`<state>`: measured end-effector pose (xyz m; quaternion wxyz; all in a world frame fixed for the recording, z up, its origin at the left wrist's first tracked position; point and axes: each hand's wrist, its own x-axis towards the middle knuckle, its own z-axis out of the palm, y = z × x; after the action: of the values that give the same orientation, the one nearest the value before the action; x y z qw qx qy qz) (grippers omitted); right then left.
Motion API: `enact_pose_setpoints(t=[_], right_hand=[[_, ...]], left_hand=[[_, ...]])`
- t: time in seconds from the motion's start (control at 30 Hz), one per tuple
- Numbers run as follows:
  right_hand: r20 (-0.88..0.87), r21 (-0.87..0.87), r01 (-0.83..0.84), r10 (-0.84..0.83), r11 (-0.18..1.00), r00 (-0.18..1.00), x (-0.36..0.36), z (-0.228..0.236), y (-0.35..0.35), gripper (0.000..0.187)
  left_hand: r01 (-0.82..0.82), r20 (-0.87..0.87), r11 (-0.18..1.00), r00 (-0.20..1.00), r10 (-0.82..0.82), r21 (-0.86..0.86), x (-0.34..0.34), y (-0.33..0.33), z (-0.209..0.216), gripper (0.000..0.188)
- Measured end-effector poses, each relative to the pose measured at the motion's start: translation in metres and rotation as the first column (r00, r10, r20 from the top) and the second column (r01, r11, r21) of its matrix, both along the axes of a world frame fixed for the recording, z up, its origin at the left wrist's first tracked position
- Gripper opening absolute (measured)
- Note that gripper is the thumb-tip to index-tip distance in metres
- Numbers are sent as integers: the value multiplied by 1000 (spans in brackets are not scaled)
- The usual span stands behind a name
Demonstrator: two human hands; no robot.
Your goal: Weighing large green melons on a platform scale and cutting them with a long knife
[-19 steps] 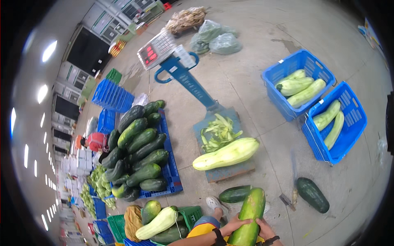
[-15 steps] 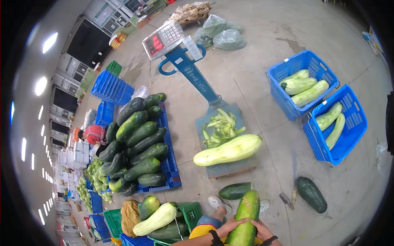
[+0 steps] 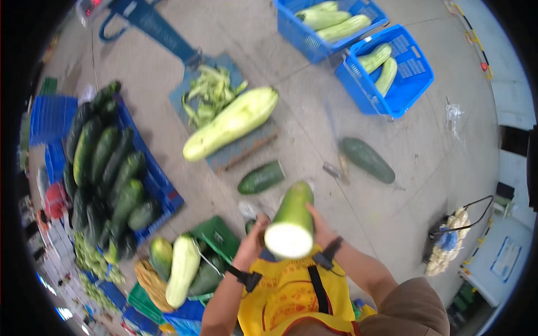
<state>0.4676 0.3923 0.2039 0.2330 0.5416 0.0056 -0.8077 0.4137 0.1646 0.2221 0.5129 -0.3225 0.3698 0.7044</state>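
Note:
Between my hands, in front of my yellow apron, is a large green winter melon (image 3: pixel 292 215), its cut end with pale white flesh facing me. My left hand (image 3: pixel 258 235) is closed against its left side, and my right hand (image 3: pixel 320 224) grips its right side. Just beyond, on the floor, lies a dark green melon piece (image 3: pixel 261 177) with a straight-cut end. To the right are a small tool (image 3: pixel 338 170) with a wooden handle and a whole dark green winter melon (image 3: pixel 368 160). A peeled pale melon (image 3: pixel 232 124) rests across the platform scale (image 3: pixel 246 148) beside green peelings (image 3: pixel 210 92).
Dark winter melons (image 3: pixel 106 168) are piled on a blue pallet (image 3: pixel 162 207) at left. Nearer, a green crate (image 3: pixel 216 238) holds a peeled melon (image 3: pixel 182 269) and others. Two blue baskets (image 3: pixel 412 89) with peeled melons stand far right. A cart of pale produce (image 3: pixel 448 241) is at right.
My view has swung right and down, so the scene sits further left and higher. The melon I hold has been tipped, and its white cut end now shows.

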Motion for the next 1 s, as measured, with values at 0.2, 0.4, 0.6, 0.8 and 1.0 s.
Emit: enact_pose_setpoints(t=[0.2,0.4,0.6,0.8,1.0], right_hand=[[-117,-18,-27,25,999,993,-50,10,-38,67],[-255,146,-266,296,953,921,-68,7,-55,57],[-98,845,-503,978,179,183,-103,63,-155,58],[-281,794,-576,958,194,-66,-184,63,-265,68],[-93,758,-642,993,117,72,-264,-3,-320,61]], left_hand=[[-131,56,982,989,140,-139,14,-74,-11,60],[-227,20,964,974,227,135,25,-96,-48,68],[-299,-263,937,903,339,179,23,-110,-2,78],[-768,-18,620,626,780,162,3,-194,-23,61],[-911,-166,412,410,897,-25,-115,-385,-81,53]])
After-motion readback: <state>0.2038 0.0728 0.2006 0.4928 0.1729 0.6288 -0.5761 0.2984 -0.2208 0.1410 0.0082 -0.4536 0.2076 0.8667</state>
